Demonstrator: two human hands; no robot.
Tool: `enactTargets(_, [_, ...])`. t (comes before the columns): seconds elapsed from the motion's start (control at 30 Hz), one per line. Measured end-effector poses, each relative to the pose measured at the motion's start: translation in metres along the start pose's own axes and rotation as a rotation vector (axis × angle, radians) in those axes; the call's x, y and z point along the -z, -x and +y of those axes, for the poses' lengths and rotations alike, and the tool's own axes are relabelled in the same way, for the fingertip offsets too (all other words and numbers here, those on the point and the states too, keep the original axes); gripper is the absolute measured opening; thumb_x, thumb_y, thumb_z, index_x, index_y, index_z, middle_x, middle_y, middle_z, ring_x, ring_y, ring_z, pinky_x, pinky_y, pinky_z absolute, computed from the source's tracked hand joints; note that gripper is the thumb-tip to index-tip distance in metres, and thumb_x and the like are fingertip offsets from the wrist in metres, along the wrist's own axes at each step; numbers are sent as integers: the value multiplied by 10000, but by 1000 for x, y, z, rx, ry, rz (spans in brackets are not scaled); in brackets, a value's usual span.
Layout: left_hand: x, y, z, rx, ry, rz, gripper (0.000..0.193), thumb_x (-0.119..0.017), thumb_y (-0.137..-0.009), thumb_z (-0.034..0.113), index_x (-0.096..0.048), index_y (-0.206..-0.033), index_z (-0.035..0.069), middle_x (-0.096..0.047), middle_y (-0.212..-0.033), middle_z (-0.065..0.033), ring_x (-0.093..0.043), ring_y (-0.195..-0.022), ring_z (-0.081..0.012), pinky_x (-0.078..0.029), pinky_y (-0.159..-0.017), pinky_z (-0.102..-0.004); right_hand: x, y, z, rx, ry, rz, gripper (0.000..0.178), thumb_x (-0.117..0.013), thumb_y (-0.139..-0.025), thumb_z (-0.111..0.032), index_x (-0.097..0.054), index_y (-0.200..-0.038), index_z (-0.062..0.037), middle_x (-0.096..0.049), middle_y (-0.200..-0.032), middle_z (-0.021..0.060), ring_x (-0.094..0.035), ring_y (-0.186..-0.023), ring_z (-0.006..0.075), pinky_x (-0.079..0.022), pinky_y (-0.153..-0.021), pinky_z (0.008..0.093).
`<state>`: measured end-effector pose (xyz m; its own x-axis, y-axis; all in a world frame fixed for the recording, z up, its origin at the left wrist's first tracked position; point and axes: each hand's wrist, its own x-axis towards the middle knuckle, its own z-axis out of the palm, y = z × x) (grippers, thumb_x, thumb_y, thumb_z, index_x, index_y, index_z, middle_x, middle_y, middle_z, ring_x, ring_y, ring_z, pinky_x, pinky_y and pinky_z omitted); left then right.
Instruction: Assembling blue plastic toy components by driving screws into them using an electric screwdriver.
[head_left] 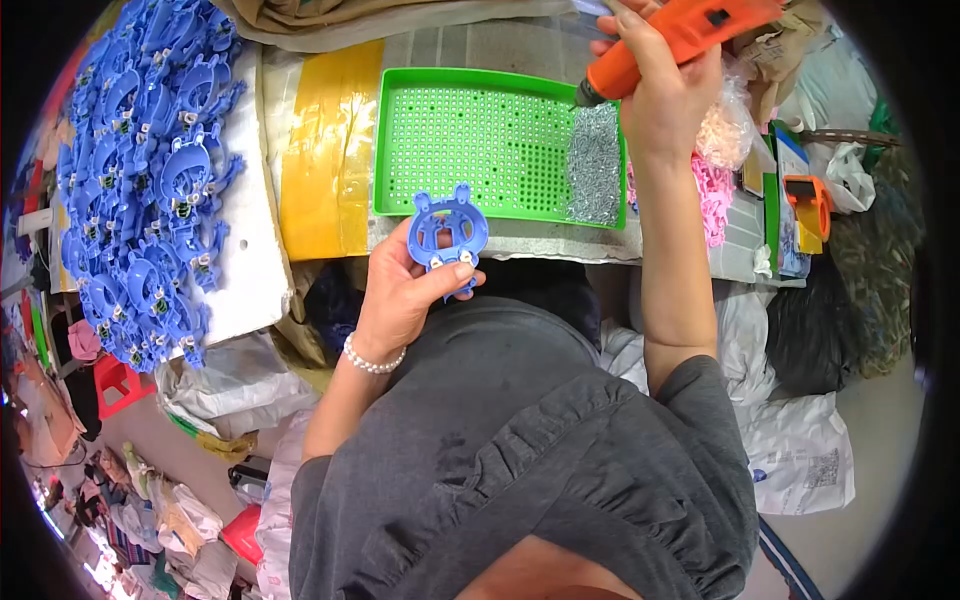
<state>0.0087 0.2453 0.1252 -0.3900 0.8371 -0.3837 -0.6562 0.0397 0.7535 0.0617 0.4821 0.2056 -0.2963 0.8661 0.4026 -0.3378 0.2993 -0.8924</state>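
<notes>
From afar I see a table (540, 240), a green tray (480, 120) along its near edge. My right hand (675, 90) is wrapped around an orange power driver (695, 32), tip by the tray's far right corner. My left hand (405, 285) pinches a blue plastic frame (425, 248) over the tray's near edge. A low driver swing could scatter the screws (593, 165) at the tray's right end; a loose pinch could drop the frame.

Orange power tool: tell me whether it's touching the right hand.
Touching. The head view shows the right hand gripping the orange power tool, fingers wrapped around its body.
</notes>
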Motion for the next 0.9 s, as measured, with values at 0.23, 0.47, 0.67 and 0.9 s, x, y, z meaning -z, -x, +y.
enactTargets(0.23, [-1, 3, 1, 55, 27, -25, 369, -673, -775, 11, -542, -1120, 12, -639, -984, -96, -669, -745, -186, -529, -590, -254, 16, 36, 0, -150, -77, -329, 208, -538, -857, -138, -494, -1008, -1, -592, -836, 136, -600, -645, 173, -510, -624, 304])
enactTargets(0.47, [-6, 5, -8, 185, 65, -150, 427, -686, -764, 8, -522, -1157, 39, -632, -1051, -111, -668, -793, -178, -547, -617, -256, 10, 48, 21, -120, -141, -340, 259, -620, -875, -234, -478, -949, -30, -551, -750, 88, -571, -595, 154, -488, -547, 279])
enactTargets(0.67, [-7, 4, -9, 211, 46, -133, 432, -662, -770, -43, -510, -1168, 30, -630, -1048, -110, -666, -803, -173, -548, -630, -254, 9, 51, 27, -126, -180, -331, 250, -614, -879, -235, -472, -927, -35, -538, -729, 81, -560, -582, 161, -482, -542, 288])
enactTargets(0.9, [-7, 1, -15, 197, 38, -130, 415, -651, -774, -59, -510, -1156, 18, -629, -1020, -103, -653, -784, -154, -533, -622, -249, 13, 53, 34, -132, -160, -338, 271, -610, -875, -263, -471, -907, -32, -530, -733, 80, -551, -578, 163, -473, -545, 292])
